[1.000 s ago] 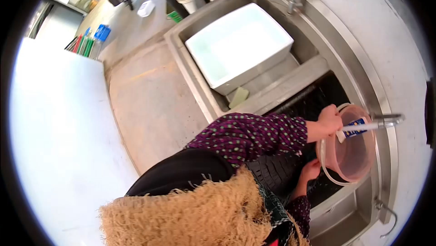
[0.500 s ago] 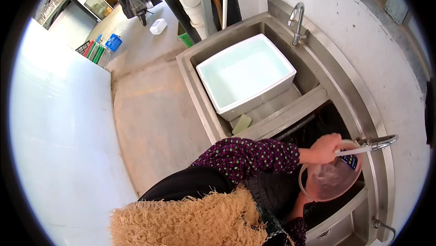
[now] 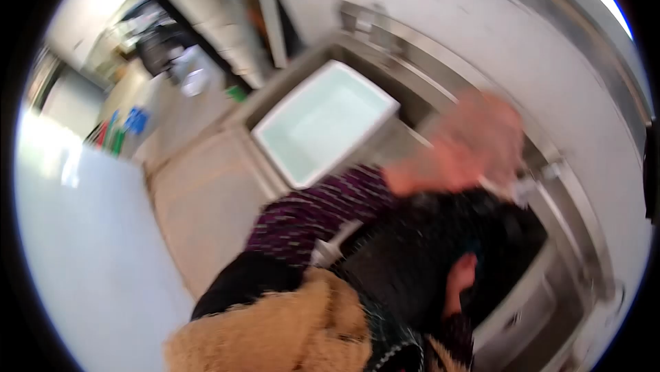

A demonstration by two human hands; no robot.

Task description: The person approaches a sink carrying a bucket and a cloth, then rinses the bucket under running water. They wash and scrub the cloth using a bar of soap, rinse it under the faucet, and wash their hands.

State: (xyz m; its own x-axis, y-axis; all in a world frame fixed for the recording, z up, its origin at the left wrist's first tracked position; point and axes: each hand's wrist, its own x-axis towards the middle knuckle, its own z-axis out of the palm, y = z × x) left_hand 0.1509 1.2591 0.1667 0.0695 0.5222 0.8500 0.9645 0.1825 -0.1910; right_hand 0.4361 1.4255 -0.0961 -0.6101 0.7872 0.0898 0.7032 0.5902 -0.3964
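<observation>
Your left hand [image 3: 443, 159] grips the blurred pink tub [image 3: 491, 128], apparently bearing its weight above the sink [image 3: 540, 303] | your right hand [image 3: 462, 272]: lower, beside black contents [image 3: 515, 234]; grip indeterminable

The left hand [image 3: 445, 155] has swung the pink bucket [image 3: 493, 125] up and away from its place by the tap [image 3: 544, 174], and the bucket is now a blur whose tilt cannot be told. The right hand [image 3: 463, 273], half a second ago behind the bucket, shows uncovered, well apart from it. The purple sleeve [image 3: 313, 210] now hides the pale green block.
</observation>
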